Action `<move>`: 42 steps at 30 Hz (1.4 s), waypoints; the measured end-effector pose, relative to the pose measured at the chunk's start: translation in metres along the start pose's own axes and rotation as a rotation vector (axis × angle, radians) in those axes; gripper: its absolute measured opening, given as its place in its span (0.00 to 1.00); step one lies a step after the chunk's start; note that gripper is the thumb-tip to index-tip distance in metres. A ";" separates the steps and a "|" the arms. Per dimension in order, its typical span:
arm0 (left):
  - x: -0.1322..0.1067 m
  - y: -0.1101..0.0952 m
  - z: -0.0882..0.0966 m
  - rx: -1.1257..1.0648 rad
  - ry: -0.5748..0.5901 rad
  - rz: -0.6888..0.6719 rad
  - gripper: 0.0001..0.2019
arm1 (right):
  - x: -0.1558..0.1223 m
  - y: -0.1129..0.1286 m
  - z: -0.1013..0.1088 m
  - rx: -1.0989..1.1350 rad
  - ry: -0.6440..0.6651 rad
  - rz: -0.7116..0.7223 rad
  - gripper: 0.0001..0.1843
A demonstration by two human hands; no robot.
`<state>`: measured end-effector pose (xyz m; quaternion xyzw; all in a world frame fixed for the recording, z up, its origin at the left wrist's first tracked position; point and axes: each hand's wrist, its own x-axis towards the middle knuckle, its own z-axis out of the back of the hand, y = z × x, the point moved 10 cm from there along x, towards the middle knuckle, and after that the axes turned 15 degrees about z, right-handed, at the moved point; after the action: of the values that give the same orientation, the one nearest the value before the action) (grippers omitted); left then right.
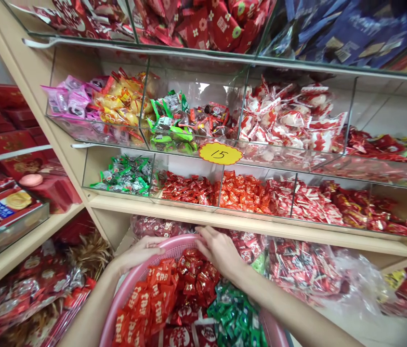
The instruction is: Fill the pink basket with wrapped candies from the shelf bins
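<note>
A pink plastic basket (124,295) sits low in front of me, filled with red wrapped candies (160,299) and green wrapped candies (235,318). My left hand (140,253) rests on the basket's far rim, fingers curled over it. At the rim's far right, my right hand (217,249) lies with its fingers bent down onto the rim and the red candies. Just beyond both hands is the lowest shelf, holding bagged candy (297,265).
Clear bins on wooden shelves hold pink, yellow, green and red-and-white candies. A yellow price tag (220,153) reads 15. Red gift boxes and packets (11,202) fill the shelving on the left. A clear plastic bag (351,284) bulges out at the right.
</note>
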<state>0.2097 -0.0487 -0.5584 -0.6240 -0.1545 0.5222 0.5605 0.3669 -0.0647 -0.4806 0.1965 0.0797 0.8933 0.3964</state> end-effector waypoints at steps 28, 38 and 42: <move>-0.004 -0.006 0.002 0.056 -0.035 -0.009 0.23 | 0.113 -0.039 0.052 -0.414 0.146 -0.232 0.16; -0.004 -0.005 0.002 0.078 -0.042 -0.001 0.24 | 0.099 -0.032 0.076 -0.320 -0.082 -0.132 0.13; -0.003 -0.003 0.004 0.095 -0.064 0.009 0.24 | 0.078 -0.027 0.083 0.178 -0.325 -0.058 0.09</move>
<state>0.2062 -0.0477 -0.5539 -0.5803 -0.1444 0.5512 0.5820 0.3721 0.0101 -0.3905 0.3700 0.0990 0.8275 0.4106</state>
